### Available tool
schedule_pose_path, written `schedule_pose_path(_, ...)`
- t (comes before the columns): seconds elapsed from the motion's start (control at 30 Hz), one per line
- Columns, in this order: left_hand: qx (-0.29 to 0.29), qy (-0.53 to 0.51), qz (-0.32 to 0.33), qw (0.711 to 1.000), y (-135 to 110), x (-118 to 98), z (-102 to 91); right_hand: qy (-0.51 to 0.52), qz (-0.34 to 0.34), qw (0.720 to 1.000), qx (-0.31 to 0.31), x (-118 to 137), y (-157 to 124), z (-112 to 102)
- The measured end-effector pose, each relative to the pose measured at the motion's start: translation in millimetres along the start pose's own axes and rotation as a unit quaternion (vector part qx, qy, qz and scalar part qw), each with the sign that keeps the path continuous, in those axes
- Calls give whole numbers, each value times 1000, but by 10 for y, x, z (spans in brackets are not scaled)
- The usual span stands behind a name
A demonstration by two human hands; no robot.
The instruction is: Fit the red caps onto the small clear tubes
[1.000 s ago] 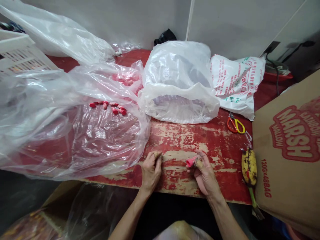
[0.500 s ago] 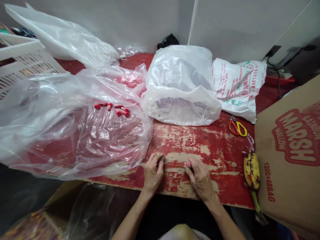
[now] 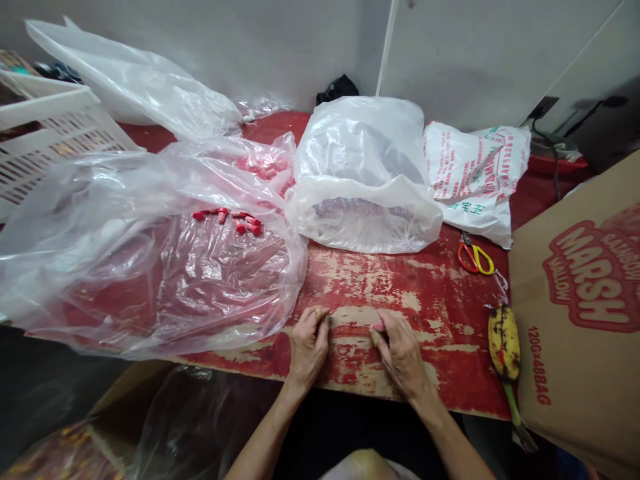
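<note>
My left hand (image 3: 307, 343) rests on the worn red tabletop (image 3: 360, 280) with its fingers pinched. Something small and hard to make out is at its fingertips. A short way to the right, my right hand (image 3: 400, 350) is also closed, holding a small pink piece (image 3: 379, 326) between thumb and forefinger. To the left of both hands spreads a clear plastic bag (image 3: 200, 287). Several small red pieces with paler parts (image 3: 240, 220) lie at its opening, and more pinkish-red pieces (image 3: 267, 167) show through the plastic behind.
Beyond my hands stands an open white plastic bag (image 3: 360, 147), beside a printed sack (image 3: 475, 173). Scissors (image 3: 475, 258) and a spotted banana (image 3: 504, 343) lie near a cardboard box (image 3: 585, 300) on the right. A white basket (image 3: 65, 120) stands at far left.
The camera view has shifted very slightly. Both hands keep nearly the same place and grip; the bags and loose red pieces have not visibly moved on the table.
</note>
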State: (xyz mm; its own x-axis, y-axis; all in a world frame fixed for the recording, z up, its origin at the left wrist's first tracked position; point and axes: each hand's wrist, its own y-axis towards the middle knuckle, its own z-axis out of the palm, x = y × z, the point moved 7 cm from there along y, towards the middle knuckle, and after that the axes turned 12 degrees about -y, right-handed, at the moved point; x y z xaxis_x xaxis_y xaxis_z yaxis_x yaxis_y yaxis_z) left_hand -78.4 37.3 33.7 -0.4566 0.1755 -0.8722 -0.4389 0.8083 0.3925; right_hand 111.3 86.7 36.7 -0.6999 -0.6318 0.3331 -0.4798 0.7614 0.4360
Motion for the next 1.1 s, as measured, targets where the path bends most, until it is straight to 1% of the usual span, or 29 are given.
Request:
schedule_pose_path(0.1, 0, 1, 0, 1000, -4, 3, -1, 1, 10, 1000, -26, -14, 9, -40)
schedule_pose_path(0.13, 1, 1, -1, 1000, -4, 3, -1, -3, 5, 1000, -28, -9, 11, -44)
schedule_pose_path(0.23, 1, 1, -5, 1000, -3, 0, -5, -1, -14, 1000, -9, 7, 12, -6)
schedule_pose_path(0.37, 2, -4, -5, 1000, -1, -4, -6, 30, 3, 999, -28, -33, 1, 8)
schedule_pose_path(0.43, 4, -5, -7, 1000, -1, 4, -1, 67, 30, 997, -9, -55, 10, 37)
schedule_pose_path(0.47, 4, -5, -8, 1000, -2, 9, 0, 102, 62, 993, 5, -83, 17, 51)
schedule_pose_path(0.5, 3, -5, -9, 1000, -2, 13, 0, 152, 109, 982, 16, -125, 20, 60)
schedule_pose_path(0.53, 3, -6, -10, 1000, -2, 14, 1, 213, 166, 963, 25, -174, 15, 71)
schedule_pose_path(0.57, 3, -7, -9, 1000, -2, 14, 2, 280, 227, 933, 27, -222, 0, 82)
schedule_pose_path(0.63, 4, -9, -8, 1000, -1, 9, 1, 410, 331, 850, 13, -289, -42, 102)
schedule_pose_path(0.67, 3, -9, -7, 1000, 1, 5, 0, 468, 365, 805, 9, -298, -58, 119)
schedule_pose_path(0.7, 3, -8, -5, 1000, 2, 0, -1, 516, 387, 764, 8, -296, -66, 135)
schedule_pose_path(0.77, 2, -7, -5, 1000, 6, -5, -5, 587, 412, 697, 16, -273, -68, 170)
schedule_pose_path(0.8, 2, -6, -6, 1000, 7, -6, -7, 611, 418, 671, 23, -256, -66, 184)
schedule_pose_path(0.83, 1, -6, -6, 1000, 7, -5, -8, 629, 423, 652, 26, -244, -64, 191)
schedule_pose_path(0.9, 1, -7, -8, 1000, 6, 2, -8, 648, 432, 627, 23, -227, -62, 192)
schedule_pose_path(0.97, 3, -7, -8, 1000, 4, 9, -4, 656, 435, 617, 24, -206, -58, 194)
schedule_pose_path(1.03, 7, -6, -8, 1000, 0, 17, 3, 652, 434, 622, 29, -194, -63, 205)
schedule_pose_path(1.1, 8, -4, -7, 1000, -1, 22, 7, 629, 433, 645, 29, -214, -82, 214)
